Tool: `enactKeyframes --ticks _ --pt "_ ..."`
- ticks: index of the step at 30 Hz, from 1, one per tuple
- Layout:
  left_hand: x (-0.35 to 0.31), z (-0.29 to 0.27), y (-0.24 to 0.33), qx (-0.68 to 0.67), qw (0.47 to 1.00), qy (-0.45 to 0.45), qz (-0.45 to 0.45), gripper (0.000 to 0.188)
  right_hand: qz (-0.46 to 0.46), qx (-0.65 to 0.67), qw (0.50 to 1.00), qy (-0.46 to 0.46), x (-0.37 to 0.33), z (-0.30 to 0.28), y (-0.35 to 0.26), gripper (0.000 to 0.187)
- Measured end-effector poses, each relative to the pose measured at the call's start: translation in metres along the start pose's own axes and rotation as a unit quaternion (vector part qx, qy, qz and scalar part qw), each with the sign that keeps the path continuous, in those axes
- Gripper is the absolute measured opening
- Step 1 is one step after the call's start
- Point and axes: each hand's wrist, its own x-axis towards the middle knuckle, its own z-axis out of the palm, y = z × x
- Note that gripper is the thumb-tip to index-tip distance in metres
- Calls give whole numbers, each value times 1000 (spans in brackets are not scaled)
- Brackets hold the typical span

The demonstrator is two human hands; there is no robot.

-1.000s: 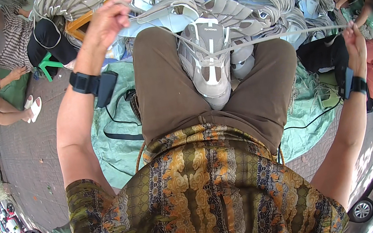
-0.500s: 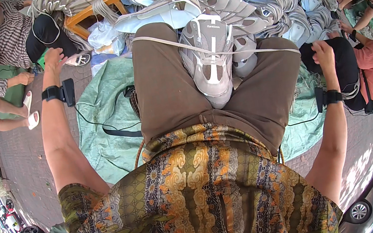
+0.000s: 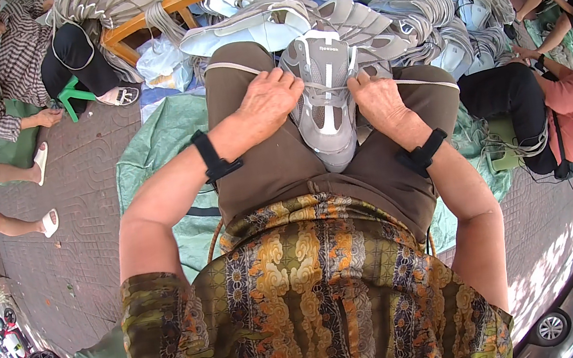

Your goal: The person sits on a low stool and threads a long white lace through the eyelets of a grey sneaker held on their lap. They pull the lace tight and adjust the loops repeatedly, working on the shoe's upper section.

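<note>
A grey sneaker with white stripes lies between my thighs, its toe toward me. A thin pale shoelace crosses its upper and runs out to loops over both knees. My left hand is at the sneaker's left edge, thumb and fingers pinched on the lace. On the opposite edge my right hand is also closed, fingertips pinching the lace near the eyelets. Part of the lace is hidden under my fingers.
Bundled grey shoe uppers are heaped ahead, beside an orange wooden chair and a plastic bag. Green sheeting lies beneath me. People sit left and right; a green stool stands by the left person. Parked cars are behind.
Both hands have come inward from far out at the sides to the sneaker and now pinch the lace. The lace, stretched straight across before, is drawn in at the sneaker.
</note>
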Motion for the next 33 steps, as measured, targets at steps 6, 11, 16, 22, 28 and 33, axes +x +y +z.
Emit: enactKeyframes --ticks 6,11,16,22,28,33 --pt "8 3 -16 11 999 -23 29 15 6 -9 999 31 -4 10 8 9" --pt "0 -5 -26 32 997 -57 38 9 11 -5 1000 -15 -13 26 11 6" --pt "-10 -7 -33 44 998 6 37 11 28 -21 999 17 -23 28 30 9" --pt "-47 -57 -88 126 988 83 -23 15 152 -47 987 34 -72 -49 88 7" --pt "-143 -76 -158 187 962 10 -197 19 282 -133 949 44 -181 -79 154 6" --pt "-215 -84 -210 223 925 -4 -308 12 389 -90 917 3 -291 -76 208 8"
